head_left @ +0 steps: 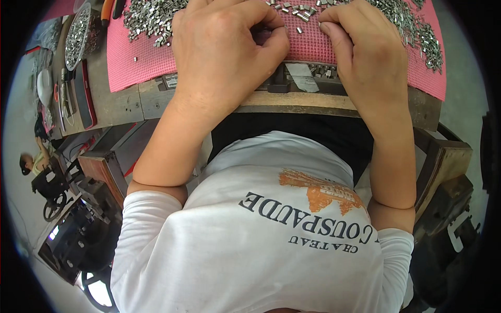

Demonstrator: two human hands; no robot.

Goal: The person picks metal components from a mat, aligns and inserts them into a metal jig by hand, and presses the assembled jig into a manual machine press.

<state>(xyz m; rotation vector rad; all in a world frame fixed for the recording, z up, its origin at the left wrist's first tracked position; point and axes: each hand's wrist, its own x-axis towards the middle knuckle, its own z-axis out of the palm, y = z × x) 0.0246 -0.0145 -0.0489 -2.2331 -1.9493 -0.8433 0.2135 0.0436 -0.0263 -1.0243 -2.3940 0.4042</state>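
Leftmost, on a wooden bench (122, 107), a round tub (95, 39) holds small shiny metal parts, with an orange-handled tool (107, 11) just to its right. Next comes a pink textured mat (125, 75) bearing a dense heap of silvery metal pieces (151, 21). The person's left hand (229, 44) is beside that heap, fingers curled and thumb brought in toward the index finger; whether a piece is pinched inside cannot be told. Between the hands, near the mat's far side, lie loose metal cylinders (300, 12), short and bright, some close together, others apart. Each looks stiff, light and hard to damage, but its smooth, rounded side is likely slippery and apt to roll; a thumb-and-fingertip pinch across the middle of the barrel should suit, lifting one away from its neighbours. The right hand (365, 44) comes next, thumb and index finger close together beside these cylinders; any piece between them is too small to make out. Farthest right, a second pile of slim metal pieces (430, 52) spreads over the mat.
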